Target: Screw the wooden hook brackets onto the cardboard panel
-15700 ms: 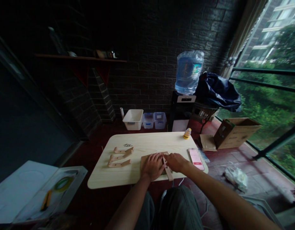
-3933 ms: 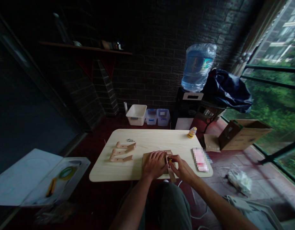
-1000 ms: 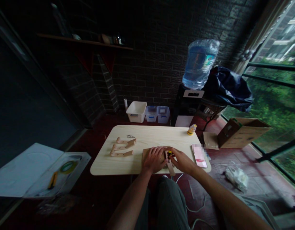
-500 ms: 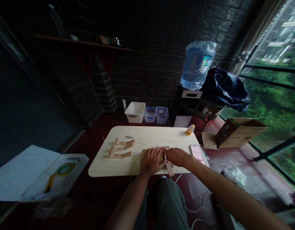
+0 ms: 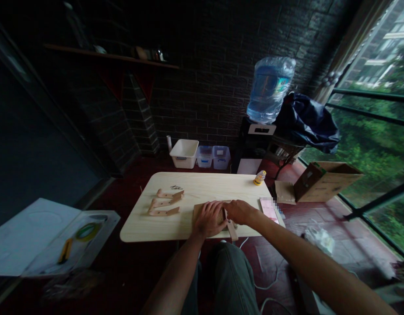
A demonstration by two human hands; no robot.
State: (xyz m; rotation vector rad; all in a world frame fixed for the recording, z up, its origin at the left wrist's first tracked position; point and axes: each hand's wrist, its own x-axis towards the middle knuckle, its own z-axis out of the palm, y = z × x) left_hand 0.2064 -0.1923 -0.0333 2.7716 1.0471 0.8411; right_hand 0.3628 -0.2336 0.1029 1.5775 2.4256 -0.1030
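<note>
My left hand [image 5: 209, 219] lies on a brown wooden board [image 5: 198, 211] near the front edge of the table, fingers stretched flat across it. Just right of it, my right hand [image 5: 240, 211] is closed in a fist above the board's right side; what its fingers grip is hidden. A light wooden strip [image 5: 233, 231] sticks out below the right hand, towards me, past the table edge. Several bent wooden pieces [image 5: 166, 202] with dark holes lie on the left of the table, and some small dark pieces [image 5: 176, 187] lie behind them.
On the pale table [image 5: 139, 227] stand a yellow-based bottle [image 5: 260, 177] and a pink paper [image 5: 268, 207] at the right. An open white case [image 5: 100, 232] is at the left. Plastic bins [image 5: 184, 154], a water dispenser [image 5: 259, 144] and a cardboard box [image 5: 323, 183] stand beyond.
Both hands keep their places on the board. My right fist has turned slightly at the wrist. The whole view has shifted a little.
</note>
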